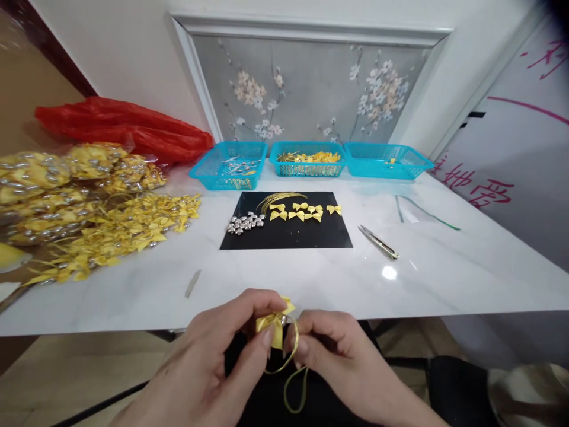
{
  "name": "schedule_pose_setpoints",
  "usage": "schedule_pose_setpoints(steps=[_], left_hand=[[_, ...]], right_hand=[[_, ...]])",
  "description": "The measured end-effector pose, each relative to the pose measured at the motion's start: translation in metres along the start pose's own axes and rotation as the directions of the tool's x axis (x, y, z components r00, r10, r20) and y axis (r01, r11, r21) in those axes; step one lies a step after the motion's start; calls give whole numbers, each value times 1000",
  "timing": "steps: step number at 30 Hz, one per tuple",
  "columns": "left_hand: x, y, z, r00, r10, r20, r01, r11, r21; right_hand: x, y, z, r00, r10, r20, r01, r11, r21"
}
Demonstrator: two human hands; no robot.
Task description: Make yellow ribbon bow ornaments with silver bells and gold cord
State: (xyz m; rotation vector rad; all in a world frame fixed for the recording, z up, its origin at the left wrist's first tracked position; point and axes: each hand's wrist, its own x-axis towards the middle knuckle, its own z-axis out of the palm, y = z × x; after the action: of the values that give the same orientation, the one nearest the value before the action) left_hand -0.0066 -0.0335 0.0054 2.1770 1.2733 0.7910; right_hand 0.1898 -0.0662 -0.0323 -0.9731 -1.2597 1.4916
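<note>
My left hand (pixel 231 350) pinches a yellow ribbon bow (pixel 276 333) between thumb and fingers, just off the table's front edge. A small silver bead (pixel 283 320) sits at the bow's middle. My right hand (pixel 333 344) is closed with thumb and forefinger on a thin gold cord (pixel 297 338), which curves in a loop from the bow. Below my right fingers hangs a greenish loop of cord (pixel 296 391). On the black mat (pixel 293 240) ahead lie several yellow bows (pixel 297 216), a cluster of silver beads (pixel 244 222) and a bundle of gold cords (pixel 280 198).
Thread snips (pixel 379 242) lie right of the mat. Three blue baskets (pixel 229 181) (pixel 306 171) (pixel 386 171) line the back wall. Finished-looking bows with beads (pixel 133 228), bagged bows (pixel 40 196) and a red plastic bag (pixel 128 127) fill the left. A green-edged clear bag (pixel 427 212) lies right.
</note>
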Motion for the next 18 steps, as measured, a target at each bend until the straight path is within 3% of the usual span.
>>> schedule_pose_setpoints(steps=[3, 5, 9, 14, 18], left_hand=[[2, -2, 2, 999, 25, 29, -27, 998, 59], [2, -4, 4, 998, 57, -8, -56, 995, 77], [-3, -7, 9, 997, 19, -81, -15, 999, 50], [-1, 0, 13, 999, -29, 36, 32, 995, -98], [12, 5, 17, 993, -42, 107, 54, 993, -108]], right_hand=[[-5, -8, -7, 990, -99, -96, 86, 987, -134], [-7, -14, -10, 975, -183, -124, 155, 966, -208], [-6, -16, -10, 942, -316, -113, 264, 906, -331], [-1, -12, -7, 943, -320, -92, 267, 893, -362], [-1, -13, -8, 954, -286, -89, 241, 910, -338]])
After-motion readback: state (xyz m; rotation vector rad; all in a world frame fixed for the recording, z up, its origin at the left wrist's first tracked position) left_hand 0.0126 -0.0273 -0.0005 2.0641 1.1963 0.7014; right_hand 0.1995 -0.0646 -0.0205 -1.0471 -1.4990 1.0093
